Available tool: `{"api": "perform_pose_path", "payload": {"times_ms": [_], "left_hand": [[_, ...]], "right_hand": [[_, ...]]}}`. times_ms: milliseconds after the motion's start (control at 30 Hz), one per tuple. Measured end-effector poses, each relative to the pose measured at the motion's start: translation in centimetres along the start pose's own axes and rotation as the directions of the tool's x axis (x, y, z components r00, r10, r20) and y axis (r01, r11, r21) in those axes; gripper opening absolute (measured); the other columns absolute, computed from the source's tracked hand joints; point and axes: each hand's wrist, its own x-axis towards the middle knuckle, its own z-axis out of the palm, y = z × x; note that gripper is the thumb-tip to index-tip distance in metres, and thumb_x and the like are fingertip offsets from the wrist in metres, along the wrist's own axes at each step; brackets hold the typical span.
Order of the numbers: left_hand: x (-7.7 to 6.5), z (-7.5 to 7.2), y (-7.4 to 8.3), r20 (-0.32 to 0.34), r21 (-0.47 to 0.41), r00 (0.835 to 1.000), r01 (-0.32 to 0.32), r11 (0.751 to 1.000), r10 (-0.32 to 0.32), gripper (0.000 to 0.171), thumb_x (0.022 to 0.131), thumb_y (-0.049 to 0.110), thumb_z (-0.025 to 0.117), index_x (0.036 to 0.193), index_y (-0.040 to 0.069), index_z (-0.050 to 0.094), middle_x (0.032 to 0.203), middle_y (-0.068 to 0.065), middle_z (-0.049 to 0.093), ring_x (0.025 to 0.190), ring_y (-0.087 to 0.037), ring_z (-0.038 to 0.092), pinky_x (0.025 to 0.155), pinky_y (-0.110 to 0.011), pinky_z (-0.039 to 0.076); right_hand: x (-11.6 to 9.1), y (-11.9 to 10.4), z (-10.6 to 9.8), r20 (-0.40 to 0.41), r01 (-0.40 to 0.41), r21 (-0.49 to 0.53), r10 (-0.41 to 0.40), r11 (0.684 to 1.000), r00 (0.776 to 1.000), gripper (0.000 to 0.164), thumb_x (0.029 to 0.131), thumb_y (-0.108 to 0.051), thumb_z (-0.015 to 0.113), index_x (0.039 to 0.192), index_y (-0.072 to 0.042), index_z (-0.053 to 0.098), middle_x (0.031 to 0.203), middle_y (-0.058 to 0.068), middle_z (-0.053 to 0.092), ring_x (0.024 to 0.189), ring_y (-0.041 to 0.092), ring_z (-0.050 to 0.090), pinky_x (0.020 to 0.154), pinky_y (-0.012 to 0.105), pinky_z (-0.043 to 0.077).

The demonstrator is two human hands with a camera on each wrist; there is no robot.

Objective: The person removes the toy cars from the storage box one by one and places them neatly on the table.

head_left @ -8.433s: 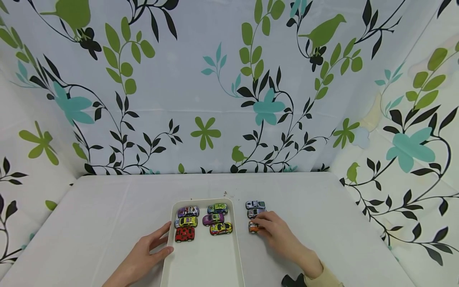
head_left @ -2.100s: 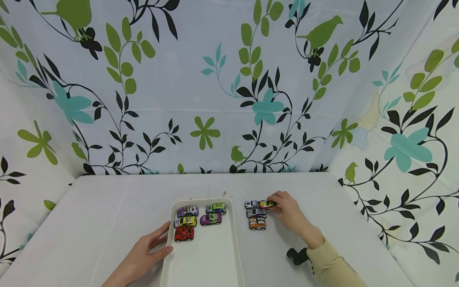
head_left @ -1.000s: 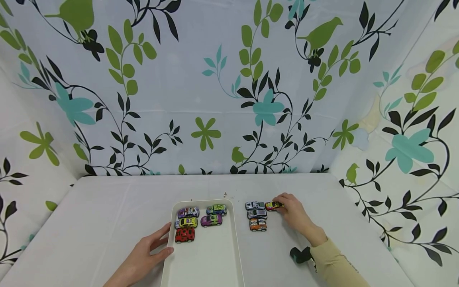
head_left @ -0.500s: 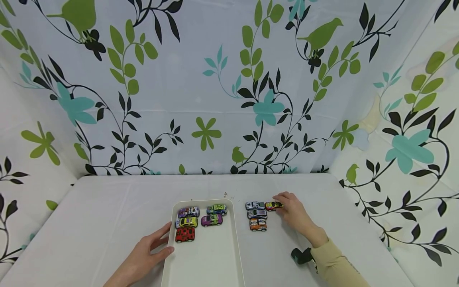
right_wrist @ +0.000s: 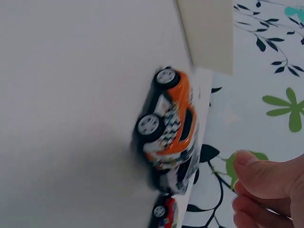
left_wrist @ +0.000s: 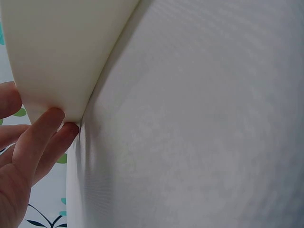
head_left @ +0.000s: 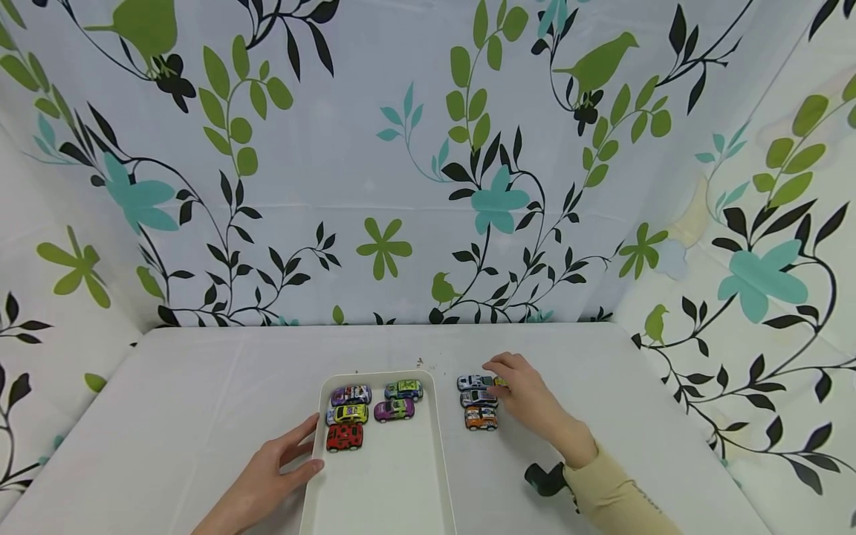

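The left hand (head_left: 277,464) lies against the tray's left side, thumb and fingers spread wide and touching it. The right hand (head_left: 524,394) hovers at the far end of the cars on the bench (head_left: 200,416), thumb and fingers loosely bent with a narrow gap, holding nothing that shows. Just under and beside it, the silver car (head_left: 473,383), the grey car (head_left: 475,399) and the orange car (head_left: 481,419) stand in a column to the right of the tray (head_left: 381,490). Inside the tray, at its far end, the purple car (head_left: 351,394), yellow car (head_left: 347,414) and red car (head_left: 344,438) line the left side, with the green car (head_left: 404,390) and magenta car (head_left: 394,410) to their right. A tan sleeve (head_left: 618,494) covers the right forearm; leaf-patterned cloth (head_left: 287,148) hangs behind. The left wrist view alone shows fingertips on the tray's outer wall; the right wrist view alone shows the orange car's wheels and chequered flank, and the red-and-yellow car (right_wrist: 164,213) apart from the fingers. From the head, that car is nearly all hidden by the right hand, a yellow scrap showing; in the wrist view the bottom edge cuts it off. The tray's near end is out of frame, and the silver and grey cars overlap too closely beyond the orange one to separate in the wrist view.
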Motion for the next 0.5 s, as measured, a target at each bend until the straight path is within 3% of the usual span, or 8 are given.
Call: {"api": "perform_pose_path", "payload": {"times_ms": [500], "left_hand": [[0.3,0.2,0.0,-0.006,0.016,0.999,0.035,0.999,-0.035,0.078,0.090,0.018,0.075,0.153,0.000,0.035,0.156,-0.025,0.037,0.131,-0.046,0.051,0.091,-0.040,0.059]], "right_hand": [[2.5,-6.8,0.3,0.110,0.056,0.033,-0.059,0.998,0.992,0.029,0.089,-0.008,0.075,0.118,-0.004,0.069,0.115,0.007,0.067,0.107,0.023,0.062,0.091,0.035,0.058]]}}
